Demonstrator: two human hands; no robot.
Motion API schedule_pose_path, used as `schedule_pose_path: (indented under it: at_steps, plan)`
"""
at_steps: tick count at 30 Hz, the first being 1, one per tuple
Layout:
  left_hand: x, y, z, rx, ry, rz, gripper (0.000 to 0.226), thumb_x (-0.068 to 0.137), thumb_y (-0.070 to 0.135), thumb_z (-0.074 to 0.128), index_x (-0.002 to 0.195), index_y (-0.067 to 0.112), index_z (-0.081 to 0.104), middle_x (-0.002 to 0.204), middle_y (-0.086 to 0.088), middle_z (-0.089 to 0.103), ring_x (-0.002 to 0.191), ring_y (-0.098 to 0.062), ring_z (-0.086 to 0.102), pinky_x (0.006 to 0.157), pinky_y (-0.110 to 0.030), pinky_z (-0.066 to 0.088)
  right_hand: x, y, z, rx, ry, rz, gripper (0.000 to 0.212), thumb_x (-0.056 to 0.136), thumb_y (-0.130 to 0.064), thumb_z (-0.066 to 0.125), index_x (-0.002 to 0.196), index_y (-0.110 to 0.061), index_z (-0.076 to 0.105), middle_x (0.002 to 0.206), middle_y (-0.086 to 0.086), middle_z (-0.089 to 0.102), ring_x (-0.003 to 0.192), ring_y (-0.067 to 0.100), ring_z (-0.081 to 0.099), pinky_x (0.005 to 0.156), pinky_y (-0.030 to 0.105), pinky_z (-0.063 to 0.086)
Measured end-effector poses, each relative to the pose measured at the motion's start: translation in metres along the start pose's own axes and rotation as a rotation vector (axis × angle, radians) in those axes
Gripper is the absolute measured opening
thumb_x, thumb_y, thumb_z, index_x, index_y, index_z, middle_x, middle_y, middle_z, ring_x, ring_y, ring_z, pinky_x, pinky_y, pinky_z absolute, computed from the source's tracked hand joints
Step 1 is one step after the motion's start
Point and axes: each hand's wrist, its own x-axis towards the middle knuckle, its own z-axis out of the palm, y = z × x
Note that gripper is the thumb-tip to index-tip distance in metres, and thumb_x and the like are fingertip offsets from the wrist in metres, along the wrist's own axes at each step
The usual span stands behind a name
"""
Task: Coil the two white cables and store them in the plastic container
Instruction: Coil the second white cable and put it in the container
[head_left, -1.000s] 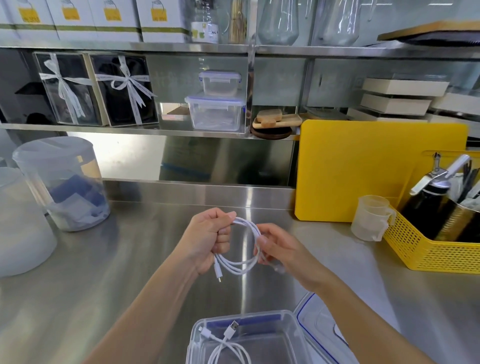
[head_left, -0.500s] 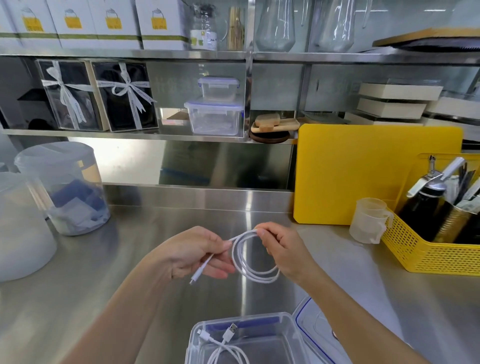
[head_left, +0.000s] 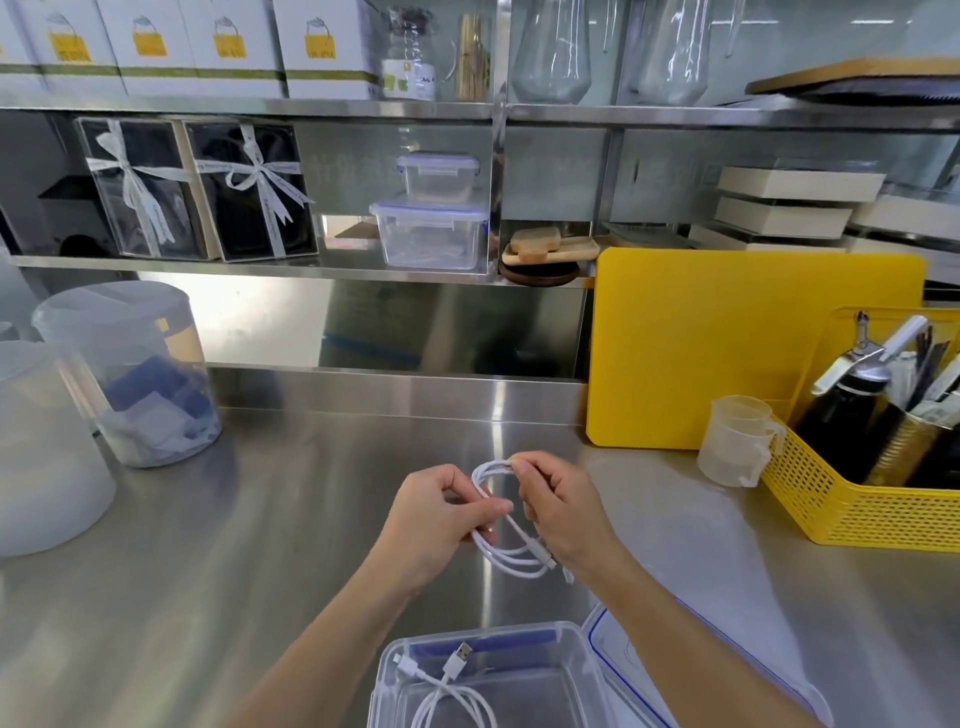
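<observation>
Second cable coiled in both hands, frame centre, above the counter (head_left: 260, 545).
Left hand (head_left: 436, 519) pinches the loops; right hand (head_left: 558, 514) grips the second cable (head_left: 511, 558) at top. First cable (head_left: 452, 696) lies in the plastic container (head_left: 571, 670), bottom centre. Risk: a loosened pinch lets the springy loops unwind.

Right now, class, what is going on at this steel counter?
A person is winding a white cable into loops above the counter. The left hand pinches the loops on one side, and the right hand holds the top of the coil. A second white cable already lies in the open plastic container in front of the person, its lid resting beside it. The held cable is not stored yet.
</observation>
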Motion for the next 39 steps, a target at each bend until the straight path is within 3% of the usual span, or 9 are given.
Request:
schedule_pose_path:
  at_steps: [8,13,15,18,21,26,28,35,39]
  plan:
    - [0.006,-0.021,0.010,0.435,0.319,0.109,0.025,0.083,-0.006,0.042,0.085,0.016,0.033,0.080,-0.015,0.056,0.053,-0.028,0.059,0.043,-0.024,0.048,-0.012,0.001,0.011,-0.243,-0.148,-0.261,0.028,0.093,-0.033,0.043,0.104,-0.015,0.061,0.083,-0.005,0.064,0.072,0.005,0.053,0.062,0.015,0.041]
    - [0.006,-0.027,0.008,0.102,0.430,-0.001,0.049,0.085,0.018,0.066,0.119,0.010,0.032,0.123,-0.003,0.029,0.082,0.012,0.051,0.069,-0.012,0.041,-0.008,0.007,0.007,-0.381,-0.116,-0.457,0.032,0.091,-0.048,0.033,0.105,-0.032,0.057,0.083,-0.006,0.059,0.090,-0.019,0.035,0.077,0.012,0.029]
    - [0.012,-0.032,0.003,-0.170,0.364,-0.172,0.047,0.086,0.013,0.064,0.123,0.007,0.036,0.129,-0.013,0.040,0.090,-0.005,0.060,0.076,-0.024,0.051,-0.008,0.010,0.006,-0.399,-0.109,-0.457,0.028,0.089,-0.047,0.038,0.108,-0.035,0.055,0.092,-0.008,0.052,0.097,-0.016,0.028,0.082,0.011,0.029]
    - [0.014,-0.027,-0.010,-0.722,0.100,-0.393,0.025,0.086,-0.013,0.036,0.103,-0.016,0.055,0.094,-0.030,0.068,0.071,-0.028,0.070,0.059,-0.030,0.061,-0.010,0.020,0.004,-0.438,-0.147,-0.485,0.023,0.085,-0.029,0.046,0.103,-0.033,0.060,0.100,-0.014,0.047,0.096,-0.003,0.032,0.082,0.009,0.035]
    - [0.010,-0.023,-0.024,-0.944,0.058,-0.506,0.023,0.088,0.000,0.037,0.097,-0.013,0.054,0.076,-0.024,0.069,0.079,-0.032,0.065,0.058,-0.039,0.060,-0.015,0.029,0.002,-0.434,-0.194,-0.499,0.020,0.085,-0.018,0.049,0.094,-0.021,0.067,0.097,-0.008,0.058,0.102,0.006,0.041,0.095,0.007,0.030]
    - [0.005,-0.030,-0.014,-0.489,0.060,-0.397,0.020,0.093,-0.004,0.044,0.081,-0.006,0.060,0.069,-0.012,0.053,0.060,-0.019,0.051,0.066,-0.039,0.059,-0.021,0.035,-0.003,-0.423,-0.320,-0.351,0.029,0.078,-0.006,0.046,0.099,-0.009,0.065,0.115,0.006,0.063,0.115,0.008,0.047,0.109,0.024,0.030]
    - [0.004,-0.035,-0.008,-0.354,0.111,-0.352,0.024,0.094,-0.004,0.041,0.078,-0.003,0.059,0.069,-0.011,0.049,0.060,-0.018,0.046,0.081,-0.047,0.053,-0.024,0.031,-0.003,-0.343,-0.317,-0.180,0.040,0.075,-0.016,0.042,0.110,-0.014,0.061,0.129,-0.003,0.054,0.123,0.004,0.041,0.108,0.020,0.029]
    - [-0.003,-0.047,0.014,-0.028,0.060,-0.165,0.027,0.097,-0.001,0.032,0.082,0.005,0.054,0.068,-0.006,0.043,0.061,-0.016,0.041,0.070,-0.035,0.054,-0.025,0.031,0.019,-0.620,-0.084,-0.135,0.056,0.096,-0.015,0.043,0.145,-0.017,0.016,0.152,-0.013,0.003,0.137,0.001,0.007,0.105,0.013,0.012]
    - [-0.005,-0.054,0.016,0.176,-0.012,-0.040,0.022,0.096,0.003,0.033,0.084,0.008,0.051,0.071,-0.003,0.046,0.066,-0.015,0.044,0.071,-0.028,0.051,-0.025,0.038,0.017,-0.575,-0.019,-0.044,0.046,0.094,-0.006,0.046,0.139,-0.010,0.035,0.146,0.003,0.039,0.130,0.017,0.042,0.103,0.017,0.030]
